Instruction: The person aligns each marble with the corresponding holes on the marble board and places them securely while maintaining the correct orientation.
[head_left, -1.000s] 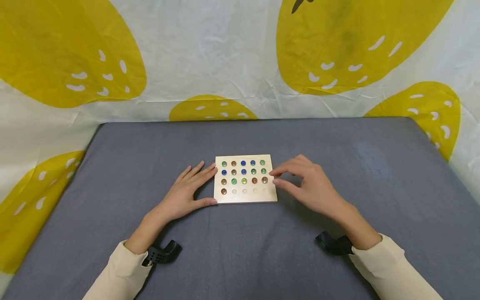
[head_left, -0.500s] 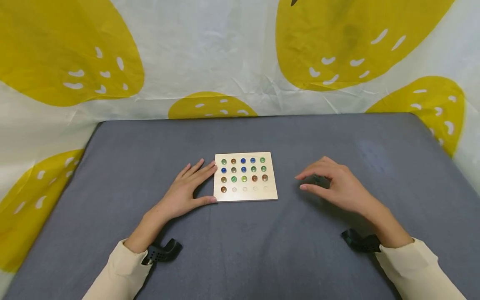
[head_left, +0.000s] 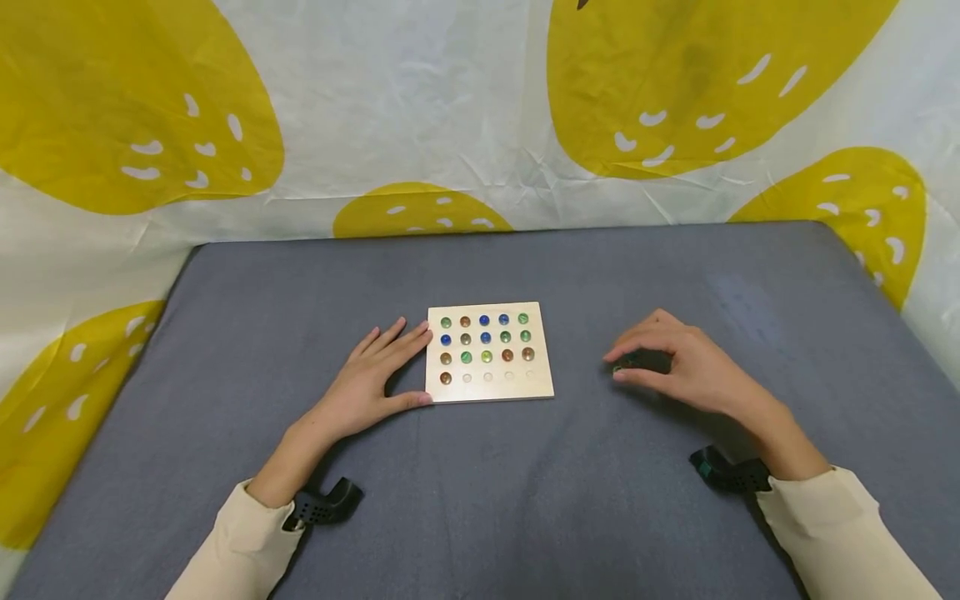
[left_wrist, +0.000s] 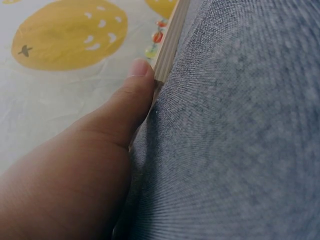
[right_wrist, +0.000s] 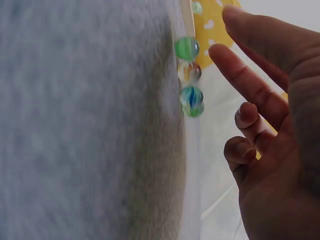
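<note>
Two hands: both low on the grey cloth (head_left: 570,500)
left hand (head_left: 371,379): flat, fingers straight, thumb and fingertips touching the wooden board (head_left: 490,393) edge, gripping nothing
right hand (head_left: 686,367): arched over loose marbles (right_wrist: 189,75), fingers relaxed, nothing gripped
marbles: four on cloth just under right fingertips, well right of board
board: between hands, three rows filled, one marble in nearest row
behind: yellow-print sheet (head_left: 420,125)
</note>
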